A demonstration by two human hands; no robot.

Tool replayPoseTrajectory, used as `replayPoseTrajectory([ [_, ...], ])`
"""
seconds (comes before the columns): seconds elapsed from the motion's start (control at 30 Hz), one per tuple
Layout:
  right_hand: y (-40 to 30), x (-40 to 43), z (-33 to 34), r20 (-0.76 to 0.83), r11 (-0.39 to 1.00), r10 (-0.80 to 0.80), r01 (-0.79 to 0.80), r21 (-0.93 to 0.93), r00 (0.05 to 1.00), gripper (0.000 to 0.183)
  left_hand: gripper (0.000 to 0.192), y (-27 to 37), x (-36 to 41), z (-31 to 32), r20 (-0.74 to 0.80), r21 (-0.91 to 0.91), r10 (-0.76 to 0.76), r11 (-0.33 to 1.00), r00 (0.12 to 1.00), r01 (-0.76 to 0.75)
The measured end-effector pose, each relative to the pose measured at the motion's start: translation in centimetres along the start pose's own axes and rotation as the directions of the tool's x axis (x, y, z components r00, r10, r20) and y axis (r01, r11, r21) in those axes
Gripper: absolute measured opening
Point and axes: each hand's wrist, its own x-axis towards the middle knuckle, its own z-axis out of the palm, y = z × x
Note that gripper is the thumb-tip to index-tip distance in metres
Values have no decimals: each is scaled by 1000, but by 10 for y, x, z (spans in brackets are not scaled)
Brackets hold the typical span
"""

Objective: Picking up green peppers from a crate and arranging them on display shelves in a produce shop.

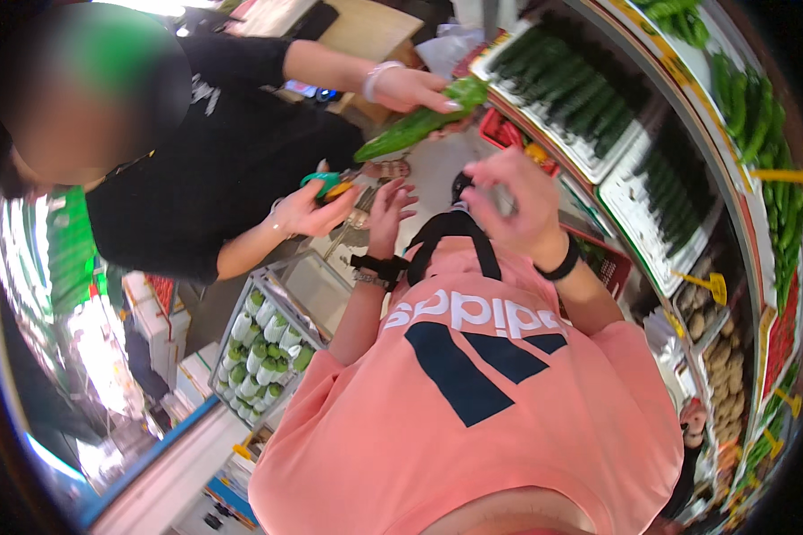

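My left hand [391, 210] is raised with its fingers apart and holds nothing; a dark band and a watch are on its wrist. To its right, my right hand [518, 204] is blurred, its fingers curled, and I cannot tell whether something small is in it. Facing me, a person in a black shirt [241, 154] holds a long green vegetable [408, 132], perhaps a gourd or cucumber, above my hands. That person's other hand, close beside my left hand, holds a small tool with a green handle [321, 184]; its kind is unclear.
Trays of dark green cucumbers [562, 87] line the stall at the right, with green peppers [743, 114] and potatoes [723, 374] beyond. A crate of net-wrapped green produce [261, 348] stands at the lower left. Another person [692, 428] is at the lower right.
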Motion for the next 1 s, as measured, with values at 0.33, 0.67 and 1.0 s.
replayPoseTrajectory([
  [0.33, 19, 13, 98, 227, 674, 309, -381, 633, 924, 30, 38, -28, 49, -7, 214, -235, 356, 923, 909, -306],
  [0.67, 19, 25, 101, -187, 962, 77, -24, 272, 979, 11, 35, -1, 44, 15, 105, -410, 287, 884, 952, -222],
  [1.0, 14, 36, 45, -326, 864, 111, 71, 499, 939, 5, 31, 44, 39, 25, 258, -415, 147, 909, 955, -28],
])
